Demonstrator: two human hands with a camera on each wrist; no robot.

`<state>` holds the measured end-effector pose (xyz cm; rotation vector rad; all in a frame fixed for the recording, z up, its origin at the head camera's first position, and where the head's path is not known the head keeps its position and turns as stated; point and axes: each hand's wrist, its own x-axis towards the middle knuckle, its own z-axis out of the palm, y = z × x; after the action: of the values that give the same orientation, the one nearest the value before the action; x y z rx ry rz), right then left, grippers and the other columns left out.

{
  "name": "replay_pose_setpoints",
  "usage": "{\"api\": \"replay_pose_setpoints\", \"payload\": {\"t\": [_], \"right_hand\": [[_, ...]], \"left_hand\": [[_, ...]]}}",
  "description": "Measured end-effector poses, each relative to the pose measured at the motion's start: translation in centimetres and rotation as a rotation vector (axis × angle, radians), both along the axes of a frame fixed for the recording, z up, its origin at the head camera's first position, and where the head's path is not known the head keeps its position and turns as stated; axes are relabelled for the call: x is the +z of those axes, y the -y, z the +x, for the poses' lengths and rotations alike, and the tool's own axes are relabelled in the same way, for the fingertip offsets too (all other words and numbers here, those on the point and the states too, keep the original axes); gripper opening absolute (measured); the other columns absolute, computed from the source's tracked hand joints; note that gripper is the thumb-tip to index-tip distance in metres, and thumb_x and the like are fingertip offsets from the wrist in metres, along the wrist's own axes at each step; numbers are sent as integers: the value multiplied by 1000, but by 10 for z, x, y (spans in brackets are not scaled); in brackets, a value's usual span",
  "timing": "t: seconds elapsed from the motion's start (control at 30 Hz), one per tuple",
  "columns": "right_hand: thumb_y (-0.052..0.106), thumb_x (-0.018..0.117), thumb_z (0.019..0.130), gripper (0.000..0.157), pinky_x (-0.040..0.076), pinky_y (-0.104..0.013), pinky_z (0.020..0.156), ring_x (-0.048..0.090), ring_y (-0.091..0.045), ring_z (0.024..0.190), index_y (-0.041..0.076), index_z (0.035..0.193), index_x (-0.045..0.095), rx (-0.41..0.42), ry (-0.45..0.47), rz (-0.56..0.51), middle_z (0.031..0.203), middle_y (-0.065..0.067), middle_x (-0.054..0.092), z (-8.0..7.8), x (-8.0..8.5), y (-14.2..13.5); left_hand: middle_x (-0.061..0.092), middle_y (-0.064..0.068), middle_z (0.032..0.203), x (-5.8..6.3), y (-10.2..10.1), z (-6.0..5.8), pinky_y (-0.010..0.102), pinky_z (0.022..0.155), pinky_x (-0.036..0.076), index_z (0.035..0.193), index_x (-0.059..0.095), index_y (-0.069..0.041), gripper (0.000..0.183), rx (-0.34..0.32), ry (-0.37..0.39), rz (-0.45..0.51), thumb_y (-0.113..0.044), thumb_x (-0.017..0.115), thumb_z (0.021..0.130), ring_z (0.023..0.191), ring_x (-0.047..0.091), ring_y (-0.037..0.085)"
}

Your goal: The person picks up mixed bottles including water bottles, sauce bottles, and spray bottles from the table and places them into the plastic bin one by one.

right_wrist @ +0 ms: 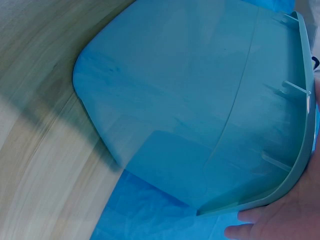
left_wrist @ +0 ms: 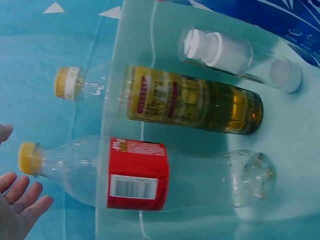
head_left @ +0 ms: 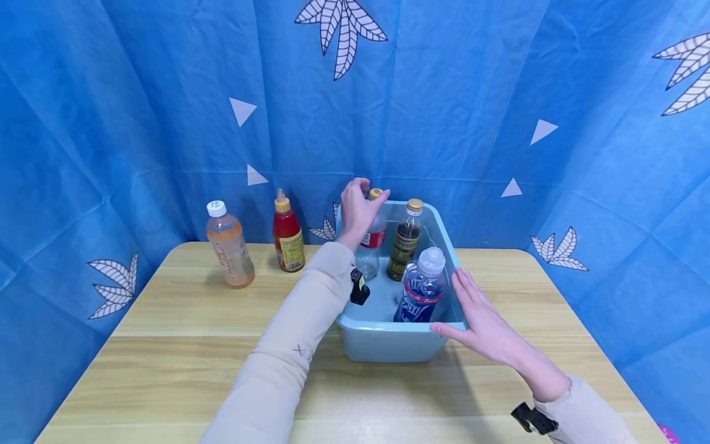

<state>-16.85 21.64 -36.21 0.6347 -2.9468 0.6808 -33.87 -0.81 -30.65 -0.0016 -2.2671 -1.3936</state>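
Observation:
In the head view my left hand [head_left: 357, 206] is at the yellow cap of a clear plastic bottle with a red label [head_left: 374, 239]. The left wrist view shows the fingers [left_wrist: 32, 200] spread around that cap with a gap. This bottle stands in a light blue plastic basin [head_left: 388, 345]. Beside it stands a yellow-capped bottle of golden-brown liquid [left_wrist: 195, 102]. A blue-labelled bottle with a translucent cap [head_left: 421, 293] is at the front right. My right hand [head_left: 488, 324] rests on the basin's front right rim, fingers extended along the side.
Left of the basin, a white-capped bottle with an orange tint [head_left: 230, 250] and a red squeeze bottle of sauce [head_left: 288, 237] stand on the wooden table [head_left: 183, 351]. A small clear container with white parts [left_wrist: 220, 50] is also inside the basin. A blue curtain [head_left: 455, 92] hangs behind.

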Motion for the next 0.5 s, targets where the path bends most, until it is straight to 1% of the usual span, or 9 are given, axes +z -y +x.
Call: {"api": "replay_pose_setpoints", "payload": {"t": [0.23, 0.37, 0.5], "right_hand": [[54, 57, 78, 96, 13, -57, 100, 0, -32, 133, 0, 141, 10, -3, 4, 2, 147, -17, 2, 0, 0, 0], [54, 58, 77, 96, 13, -57, 100, 0, -33, 133, -1, 140, 11, -5, 6, 0, 146, -17, 3, 0, 0, 0], [53, 58, 78, 95, 12, -57, 100, 0, -33, 133, -1, 140, 11, -2, 4, -2, 146, -18, 3, 1, 0, 0]], "left_hand": [[56, 6, 104, 11, 7, 7, 24, 79, 44, 110, 56, -6, 45, -29, -60, 4, -36, 66, 78, 96, 51, 18], [56, 7, 106, 18, 13, 12, 25, 81, 44, 110, 56, -5, 45, -45, -78, 19, -36, 65, 79, 97, 51, 18], [56, 8, 106, 23, 20, 15, 25, 81, 44, 110, 56, -6, 43, -45, -88, 21, -36, 64, 80, 98, 51, 18]]}}
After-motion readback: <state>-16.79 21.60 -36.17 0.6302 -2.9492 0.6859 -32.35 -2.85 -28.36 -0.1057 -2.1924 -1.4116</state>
